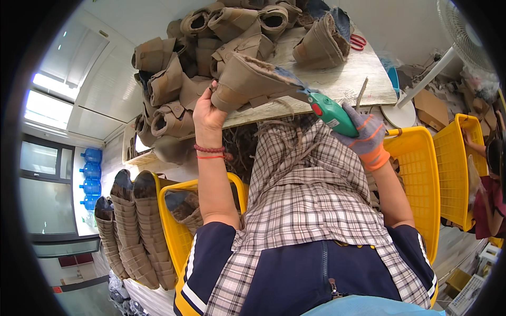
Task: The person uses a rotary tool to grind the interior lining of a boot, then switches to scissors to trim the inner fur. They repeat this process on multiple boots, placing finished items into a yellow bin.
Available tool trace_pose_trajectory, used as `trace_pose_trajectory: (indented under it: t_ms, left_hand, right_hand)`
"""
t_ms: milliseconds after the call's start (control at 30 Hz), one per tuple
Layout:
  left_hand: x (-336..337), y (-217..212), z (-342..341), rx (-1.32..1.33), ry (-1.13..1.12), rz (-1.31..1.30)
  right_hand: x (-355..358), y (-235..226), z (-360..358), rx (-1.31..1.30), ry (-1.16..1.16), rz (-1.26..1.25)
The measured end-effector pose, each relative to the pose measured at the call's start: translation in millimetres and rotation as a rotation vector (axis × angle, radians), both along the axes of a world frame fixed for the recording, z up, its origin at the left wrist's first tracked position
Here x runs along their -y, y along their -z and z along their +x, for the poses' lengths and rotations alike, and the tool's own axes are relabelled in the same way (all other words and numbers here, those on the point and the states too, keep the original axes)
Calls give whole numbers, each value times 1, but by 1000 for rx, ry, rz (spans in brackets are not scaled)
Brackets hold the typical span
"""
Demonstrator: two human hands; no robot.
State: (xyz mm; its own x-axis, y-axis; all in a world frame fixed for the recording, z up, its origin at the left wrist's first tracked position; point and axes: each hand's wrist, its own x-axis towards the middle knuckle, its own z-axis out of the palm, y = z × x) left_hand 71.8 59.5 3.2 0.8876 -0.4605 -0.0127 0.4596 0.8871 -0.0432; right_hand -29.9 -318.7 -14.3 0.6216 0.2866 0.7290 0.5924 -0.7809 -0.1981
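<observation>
My bare left hand [208, 111], with red bracelets at the wrist, grips a brown fur-lined boot upper [245, 83] by its narrower end, fingers closed. The upper is held tilted over the table's near edge, its wide fleecy opening toward the right. In my right hand [368, 136], gloved in grey and orange, is a green handheld electric cutter [331, 114]. The cutter's head meets the fleecy edge at the upper's right tip; exactly where the blade sits is hard to make out. Another boot upper [321, 46] stands on the table [363, 81] just behind.
More boot uppers [232, 23] are heaped at the table's far left. Red-handled scissors [358, 42] lie at the back right. Yellow baskets [421, 158] flank my lap, with tall stacked uppers [150, 226] at left. A fan [464, 31] and another person [487, 205] are at right.
</observation>
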Motion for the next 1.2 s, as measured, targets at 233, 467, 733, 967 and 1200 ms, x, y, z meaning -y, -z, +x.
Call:
trace_pose_trajectory:
  t_ms: [233,467,733,967,1200]
  left_hand:
    - [1,9,3,21,-44,86]
    - [32,-8,-9,-9,-20,104]
    - [67,-23,-34,218,-225,317]
    - [79,-23,-52,435,-354,462]
    - [95,-11,-62,661,-457,749]
  right_hand:
    - [-1,-8,2,-19,-82,59]
    - [1,-17,5,-36,-143,77]
    - [-9,-14,0,-170,-152,239]
    - [-20,-17,-6,-409,-181,421]
    - [-36,-7,-5,-560,-273,772]
